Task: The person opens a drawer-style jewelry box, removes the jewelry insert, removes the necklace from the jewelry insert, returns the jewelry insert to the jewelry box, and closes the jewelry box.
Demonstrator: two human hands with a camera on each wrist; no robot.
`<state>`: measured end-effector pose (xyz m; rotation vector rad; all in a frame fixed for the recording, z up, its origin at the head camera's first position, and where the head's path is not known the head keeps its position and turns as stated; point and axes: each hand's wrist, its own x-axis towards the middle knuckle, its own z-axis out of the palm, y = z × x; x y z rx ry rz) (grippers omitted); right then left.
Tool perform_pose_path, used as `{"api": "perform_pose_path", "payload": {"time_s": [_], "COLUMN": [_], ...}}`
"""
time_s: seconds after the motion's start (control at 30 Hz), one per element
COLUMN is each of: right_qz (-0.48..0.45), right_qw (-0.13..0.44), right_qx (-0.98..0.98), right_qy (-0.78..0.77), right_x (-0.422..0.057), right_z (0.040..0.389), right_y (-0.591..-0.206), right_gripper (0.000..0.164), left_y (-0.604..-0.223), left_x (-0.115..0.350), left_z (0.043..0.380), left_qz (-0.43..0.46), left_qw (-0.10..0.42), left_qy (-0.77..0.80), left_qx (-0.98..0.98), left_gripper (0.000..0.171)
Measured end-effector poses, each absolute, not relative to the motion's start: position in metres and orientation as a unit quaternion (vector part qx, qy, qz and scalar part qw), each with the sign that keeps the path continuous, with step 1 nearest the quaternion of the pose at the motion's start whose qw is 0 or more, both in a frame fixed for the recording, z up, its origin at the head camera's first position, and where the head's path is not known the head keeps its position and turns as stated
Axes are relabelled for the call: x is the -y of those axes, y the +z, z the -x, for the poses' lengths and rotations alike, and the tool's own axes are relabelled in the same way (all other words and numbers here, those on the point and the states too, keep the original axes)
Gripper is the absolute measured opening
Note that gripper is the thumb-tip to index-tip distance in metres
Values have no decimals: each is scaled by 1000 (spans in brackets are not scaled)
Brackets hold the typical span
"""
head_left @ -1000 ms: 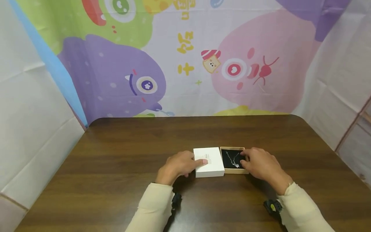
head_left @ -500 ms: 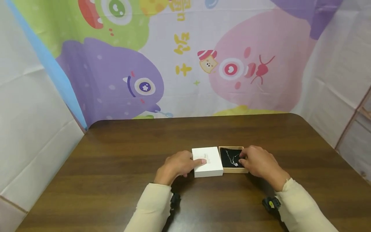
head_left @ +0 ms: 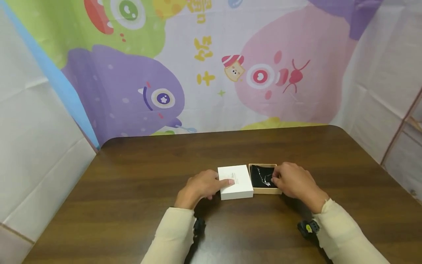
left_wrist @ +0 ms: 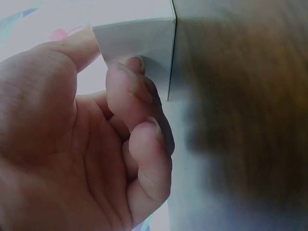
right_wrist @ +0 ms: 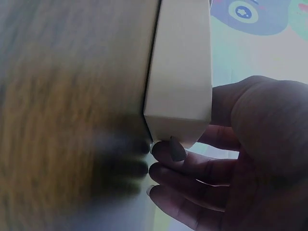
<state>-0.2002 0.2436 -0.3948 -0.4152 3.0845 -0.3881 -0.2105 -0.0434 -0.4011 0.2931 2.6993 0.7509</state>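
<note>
In the head view, a white box lid [head_left: 235, 182] with small print on top lies on the table. My left hand [head_left: 199, 187] holds its left side, thumb flat on top; the left wrist view shows other fingers curled against the lid's side wall [left_wrist: 137, 43]. Touching the lid on the right is an open tan box base [head_left: 266, 191]. Inside it, a silver necklace [head_left: 263, 179] lies on a black pad [head_left: 256, 179]. My right hand [head_left: 295, 181] reaches over the base's right side, thumb and forefinger together at the pad's right edge, apparently pinching it; their tips are partly hidden.
A brown wooden table [head_left: 158, 161] runs under everything. Behind it hangs a cartoon-print cloth [head_left: 211, 102], and pale wall panels [head_left: 36, 121] stand at both sides. Black wrist devices [head_left: 308, 228] sit under the cream sleeves [head_left: 346, 231].
My right thumb and forefinger have drawn together at the pad's right edge. The pad and necklace have shifted slightly in the base. My left hand stays on the lid.
</note>
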Motion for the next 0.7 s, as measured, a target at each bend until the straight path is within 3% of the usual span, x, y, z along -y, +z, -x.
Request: {"api": "perform_pose_path", "payload": {"time_s": [0.7], "right_qz": [136], "right_qw": [-22], "right_qx": [-984], "right_qy": [-117], "right_x": [-241], "right_z": [198], "right_y": [-394], "right_gripper": [12], "left_y": [-400], "left_x": [44], "left_z": [211], "left_qz": [-101], "left_qw": [167], "left_qy": [255], "left_qx": [-947], "left_gripper": [55]}}
